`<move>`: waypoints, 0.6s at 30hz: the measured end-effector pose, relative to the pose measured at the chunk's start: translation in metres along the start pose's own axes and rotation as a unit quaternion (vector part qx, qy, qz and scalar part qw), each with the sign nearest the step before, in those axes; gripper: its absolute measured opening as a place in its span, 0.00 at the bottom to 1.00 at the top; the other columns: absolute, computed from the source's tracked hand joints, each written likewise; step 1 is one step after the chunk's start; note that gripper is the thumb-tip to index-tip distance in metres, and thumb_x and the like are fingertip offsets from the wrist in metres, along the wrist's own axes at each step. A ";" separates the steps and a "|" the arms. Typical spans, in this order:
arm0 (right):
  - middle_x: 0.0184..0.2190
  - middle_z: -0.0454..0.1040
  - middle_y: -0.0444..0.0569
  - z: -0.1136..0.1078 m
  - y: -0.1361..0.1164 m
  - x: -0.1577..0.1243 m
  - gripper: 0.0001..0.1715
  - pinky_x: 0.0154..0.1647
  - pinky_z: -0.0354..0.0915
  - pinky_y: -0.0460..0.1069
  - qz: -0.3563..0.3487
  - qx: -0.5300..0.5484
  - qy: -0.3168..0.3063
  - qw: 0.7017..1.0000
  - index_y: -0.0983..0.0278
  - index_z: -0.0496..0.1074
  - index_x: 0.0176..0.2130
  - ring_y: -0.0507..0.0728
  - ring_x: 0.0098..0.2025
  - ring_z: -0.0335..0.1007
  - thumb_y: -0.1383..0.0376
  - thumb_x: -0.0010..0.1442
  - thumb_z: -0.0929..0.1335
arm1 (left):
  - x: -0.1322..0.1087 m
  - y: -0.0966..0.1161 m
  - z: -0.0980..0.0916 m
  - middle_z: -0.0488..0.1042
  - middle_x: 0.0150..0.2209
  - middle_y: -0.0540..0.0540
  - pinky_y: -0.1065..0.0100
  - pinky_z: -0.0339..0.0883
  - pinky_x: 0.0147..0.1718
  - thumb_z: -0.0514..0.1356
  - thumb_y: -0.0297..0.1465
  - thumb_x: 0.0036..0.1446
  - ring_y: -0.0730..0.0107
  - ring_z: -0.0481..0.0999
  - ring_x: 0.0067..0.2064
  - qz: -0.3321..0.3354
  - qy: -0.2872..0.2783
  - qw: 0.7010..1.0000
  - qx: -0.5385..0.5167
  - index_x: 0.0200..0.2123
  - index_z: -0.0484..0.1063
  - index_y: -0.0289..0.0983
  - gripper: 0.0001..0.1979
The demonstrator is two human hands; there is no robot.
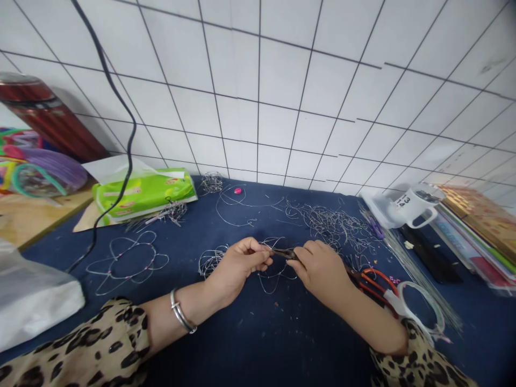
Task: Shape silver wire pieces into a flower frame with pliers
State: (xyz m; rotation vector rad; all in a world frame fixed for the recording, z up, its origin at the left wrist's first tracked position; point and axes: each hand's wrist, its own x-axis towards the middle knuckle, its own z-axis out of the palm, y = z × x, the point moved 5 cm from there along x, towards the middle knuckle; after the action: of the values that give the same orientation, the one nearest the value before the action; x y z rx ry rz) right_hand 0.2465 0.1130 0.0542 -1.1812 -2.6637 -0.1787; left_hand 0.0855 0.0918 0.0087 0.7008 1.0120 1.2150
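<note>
My left hand point(245, 263) pinches a thin wire ring with petal-like loops point(269, 285) near the middle of the dark blue cloth. In my right hand point(320, 271) is a pair of pliers point(285, 253). The jaws point left and reach the wire close to my left fingertips; the fingers hide the exact contact. Just left of my left hand lies a bundle of wire loops point(210, 262). Farther left, a flower-shaped wire ring with small pink beads point(131, 259) rests flat on the cloth. Orange-handled scissors point(377, 285) lie partly behind my right forearm.
Tangled wire pieces point(334, 220) spread behind my right hand. A green tissue pack point(147, 194) stands back left beneath a hanging black cable point(131, 140). On the right are a white mug point(415, 207), straight wires point(423, 285) and a clear coil point(437, 306). The tiled wall point(282, 118) bounds the back.
</note>
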 end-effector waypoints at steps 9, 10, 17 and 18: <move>0.28 0.64 0.50 -0.010 -0.010 0.000 0.14 0.33 0.50 0.50 -0.026 -0.058 0.035 0.997 0.65 0.68 0.36 0.56 0.33 0.56 0.58 0.62 0.60 | -0.001 -0.001 -0.001 0.74 0.34 0.48 0.72 0.65 0.31 0.63 0.26 0.46 0.75 0.73 0.31 0.016 0.008 1.000 0.005 0.25 0.66 0.34 0.07; 0.28 0.64 0.50 -0.011 -0.011 0.000 0.14 0.33 0.50 0.50 -0.027 -0.062 0.036 0.997 0.65 0.68 0.36 0.56 0.33 0.56 0.58 0.62 0.60 | -0.001 -0.001 -0.002 0.74 0.34 0.48 0.71 0.65 0.31 0.64 0.26 0.46 0.75 0.73 0.31 0.016 0.011 1.000 0.006 0.25 0.67 0.34 0.06; 0.29 0.64 0.50 -0.012 -0.012 0.001 0.13 0.33 0.50 0.51 -0.036 -0.068 0.028 0.997 0.66 0.69 0.38 0.56 0.33 0.56 0.60 0.61 0.61 | 0.000 -0.003 -0.003 0.74 0.32 0.47 0.70 0.66 0.31 0.64 0.26 0.45 0.74 0.73 0.31 0.021 0.023 0.999 0.013 0.25 0.67 0.34 0.06; 0.29 0.64 0.50 -0.011 -0.012 0.001 0.13 0.33 0.50 0.51 -0.037 -0.067 0.024 0.997 0.65 0.69 0.38 0.56 0.33 0.56 0.60 0.61 0.61 | 0.000 -0.003 -0.003 0.74 0.32 0.47 0.70 0.66 0.32 0.64 0.26 0.45 0.74 0.74 0.31 0.022 0.023 0.999 0.015 0.24 0.67 0.34 0.06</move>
State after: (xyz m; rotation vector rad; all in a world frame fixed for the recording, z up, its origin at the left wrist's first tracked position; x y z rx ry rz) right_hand 0.2384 0.1037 0.0653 -1.1016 -2.6901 -0.3984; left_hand 0.0836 0.0907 0.0045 0.7236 1.0597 1.2616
